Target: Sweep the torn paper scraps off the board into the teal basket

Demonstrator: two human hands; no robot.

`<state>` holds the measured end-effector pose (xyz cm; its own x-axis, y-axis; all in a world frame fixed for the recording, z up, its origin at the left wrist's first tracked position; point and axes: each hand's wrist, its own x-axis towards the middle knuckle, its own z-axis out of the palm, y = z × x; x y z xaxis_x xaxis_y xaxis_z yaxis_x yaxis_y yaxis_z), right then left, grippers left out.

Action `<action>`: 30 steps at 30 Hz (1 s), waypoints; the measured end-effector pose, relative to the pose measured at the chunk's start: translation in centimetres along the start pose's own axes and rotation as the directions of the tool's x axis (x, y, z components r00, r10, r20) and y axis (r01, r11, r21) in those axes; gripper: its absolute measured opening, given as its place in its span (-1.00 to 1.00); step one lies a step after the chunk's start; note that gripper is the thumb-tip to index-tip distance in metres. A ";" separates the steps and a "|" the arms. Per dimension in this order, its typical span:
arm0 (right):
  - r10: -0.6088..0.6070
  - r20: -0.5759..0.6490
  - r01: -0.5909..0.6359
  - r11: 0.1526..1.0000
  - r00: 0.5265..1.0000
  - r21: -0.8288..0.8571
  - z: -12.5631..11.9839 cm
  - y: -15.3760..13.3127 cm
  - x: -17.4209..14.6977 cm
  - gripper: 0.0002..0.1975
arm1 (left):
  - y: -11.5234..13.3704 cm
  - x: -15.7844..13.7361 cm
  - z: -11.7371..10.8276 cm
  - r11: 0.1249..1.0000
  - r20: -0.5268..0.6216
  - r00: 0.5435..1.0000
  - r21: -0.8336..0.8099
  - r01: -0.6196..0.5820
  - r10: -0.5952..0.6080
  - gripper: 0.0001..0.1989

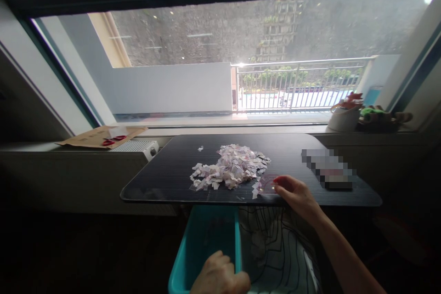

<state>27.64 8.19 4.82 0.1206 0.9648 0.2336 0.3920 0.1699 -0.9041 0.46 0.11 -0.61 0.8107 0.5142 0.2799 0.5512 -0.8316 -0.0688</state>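
My left hand (220, 275) is closed at the right rim of a teal plastic bin (186, 239), its thumb on the outer side. The bin stands below the table's front edge, and its inside is dark. Over the front of the table my right hand (296, 195) pinches a thin, see-through piece with reddish lines (266, 184), too fine to name exactly. Small white paper scraps (256, 188) lie against that piece. To the left of my right hand is a large heap of torn paper bits (236, 165), spread out toward the left.
A black table (165, 179) stands at the window. A blurred-out object (329, 170) lies at its right. Red-handled scissors (113, 140) rest on brown paper (93, 135) at the left. A white pot (344, 117) is on the sill. Striped cloth (275, 248) covers my lap.
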 end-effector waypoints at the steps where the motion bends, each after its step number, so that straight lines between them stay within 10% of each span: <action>1: 0.000 0.008 0.000 1.000 1.000 0.007 0.0 0.0 0.0 -0.77 | 0.0 0.0 0.0 1.000 -0.006 1.000 -0.003 0.005 -0.005 -0.61; 30: -0.018 0.051 0.016 0.999 0.999 0.044 0.1 0.1 -0.4 -0.75 | -0.1 0.2 -0.6 0.996 0.125 0.991 -0.065 0.063 -0.054 -0.68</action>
<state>27.54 7.79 4.61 0.0666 0.9706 0.2314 0.3530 0.1940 -0.9153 0.43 0.18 0.08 0.7979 0.5808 0.1613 0.5870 -0.8095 0.0112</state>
